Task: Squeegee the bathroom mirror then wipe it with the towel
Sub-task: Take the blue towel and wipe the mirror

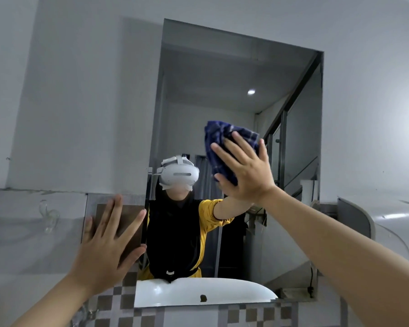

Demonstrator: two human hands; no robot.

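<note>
My right hand [244, 172], arm stretched up and forward, presses a bunched blue checked towel [224, 142] flat against the bathroom mirror [222, 74], fingers spread wide over the cloth, about midway up the glass and toward its right edge. My left hand [109, 241] is open, palm forward and fingers fanned, braced on the wall tile just beside the mirror's lower left edge; it grips nothing. The frameless rectangular mirror hangs on a pale painted wall [80, 90]. It reflects me in a white headset [178, 173] and a black-and-yellow top, a lit ceiling lamp, and the glossy white rim of a basin [198, 292] along its bottom edge. Below the mirror runs a band of small grey and brown checkered tiles [257, 313]; a clear hook [48, 215] sits on the tile at left
</note>
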